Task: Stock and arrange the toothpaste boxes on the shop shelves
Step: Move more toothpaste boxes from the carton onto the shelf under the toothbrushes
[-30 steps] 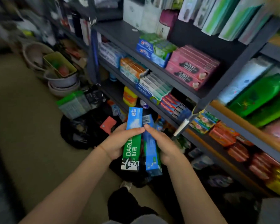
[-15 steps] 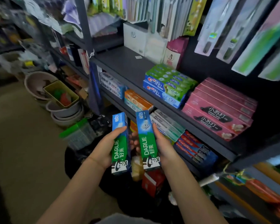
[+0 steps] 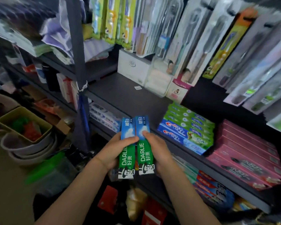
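Head view, left hand (image 3: 111, 154) holding one green and blue toothpaste box (image 3: 126, 153), right hand (image 3: 159, 154) holding a second box (image 3: 143, 149), both side by side and touching, just in front of the dark shelf (image 3: 128, 98), green boxes (image 3: 188, 127) and pink boxes (image 3: 248, 153) lying on the shelf to the right.

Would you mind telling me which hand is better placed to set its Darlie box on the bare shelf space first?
Probably the right hand: its Darlie box lies nearer the bare shelf beside the green-and-blue boxes; the left hand sits farther out.
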